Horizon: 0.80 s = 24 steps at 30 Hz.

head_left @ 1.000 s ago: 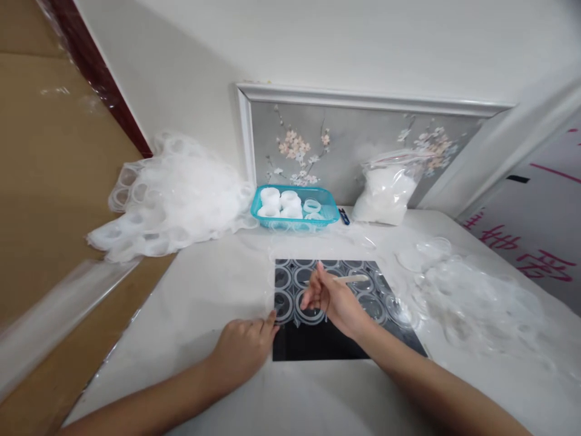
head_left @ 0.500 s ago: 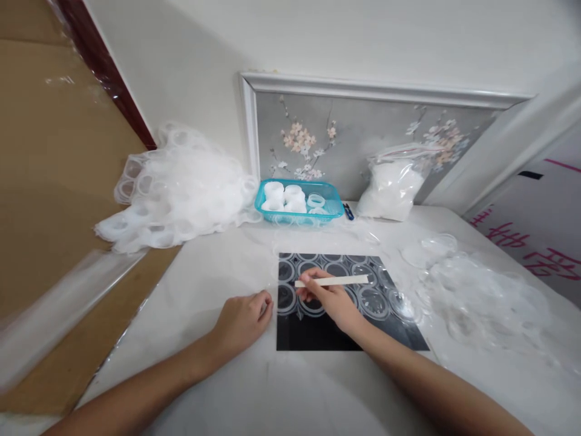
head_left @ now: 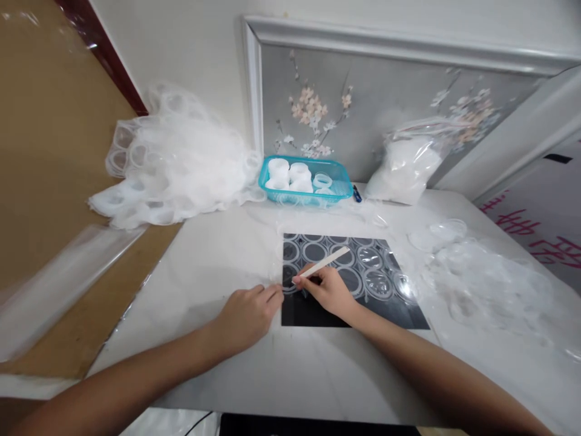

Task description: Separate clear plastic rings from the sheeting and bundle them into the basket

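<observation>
Right fingers [head_left: 297, 280] hold stick [head_left: 325, 261]

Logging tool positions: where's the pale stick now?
Head view, just right of centre: the pale stick sits in the right hand, slanting over the black sheet.

Showing two bare arms, keeping the left forearm [head_left: 149, 368] and the right forearm [head_left: 422, 360] uncovered from the lower edge of the view up to the wrists. Looking slim and smooth in outline, tapering gently into slender wrists and broadening again at the hands. Ending in an ungloved left hand [head_left: 252, 313] and an equally bare right hand [head_left: 331, 293]. Displaying softly rounded knuckles across the back of the left hand and a slim, blunt-tipped thumb [head_left: 305, 283] on the right hand. Leaving the fingernails too small and blurred for making out.
</observation>
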### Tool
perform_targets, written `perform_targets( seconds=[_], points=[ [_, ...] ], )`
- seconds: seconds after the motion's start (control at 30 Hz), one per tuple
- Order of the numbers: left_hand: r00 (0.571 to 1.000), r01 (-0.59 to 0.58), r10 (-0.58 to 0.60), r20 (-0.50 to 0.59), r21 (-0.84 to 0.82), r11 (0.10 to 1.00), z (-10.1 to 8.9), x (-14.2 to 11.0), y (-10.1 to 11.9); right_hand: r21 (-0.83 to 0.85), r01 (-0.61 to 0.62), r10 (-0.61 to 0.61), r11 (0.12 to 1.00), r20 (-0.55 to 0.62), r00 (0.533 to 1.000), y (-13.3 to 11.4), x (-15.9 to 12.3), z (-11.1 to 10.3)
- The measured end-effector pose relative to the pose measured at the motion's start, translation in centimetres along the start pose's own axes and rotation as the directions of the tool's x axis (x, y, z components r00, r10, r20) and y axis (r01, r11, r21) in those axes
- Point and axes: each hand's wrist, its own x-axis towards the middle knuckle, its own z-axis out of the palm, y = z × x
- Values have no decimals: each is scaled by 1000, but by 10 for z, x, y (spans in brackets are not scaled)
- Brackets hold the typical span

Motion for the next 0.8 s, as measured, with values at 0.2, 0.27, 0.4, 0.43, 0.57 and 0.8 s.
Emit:
perform_targets(
  seconds=[0.2, 0.27, 0.4, 0.43, 0.57, 0.8],
  points=[
    [997, -76, 76, -1, -23, 997, 12, -4, 10, -85, 9, -8, 996, 9, 1000, -2, -2, -3],
    [998, -62, 63, 24, -55, 997, 11, -3, 9, -131, 85, -84, 988, 9, 996, -2, -2, -5],
    [996, 14, -2, 88, -131, 991, 7, 2, 8, -210, 349, -330, 913, 121, 936, 1, -9, -7],
    [995, 38, -23, 96, -156, 987, 6, 4, 8, -236, 396, -365, 887, 165, 916, 2, -11, -7],
    [985, 144, -111, 131, -276, 950, 2, 7, 7, -427, 513, -438, 744, 268, 858, 1, 0, -13],
    [997, 70, -70, 12, -349, 935, 11, 2, 1, -489, 101, -401, 867, -561, 724, -29, 38, -75]
  ],
)
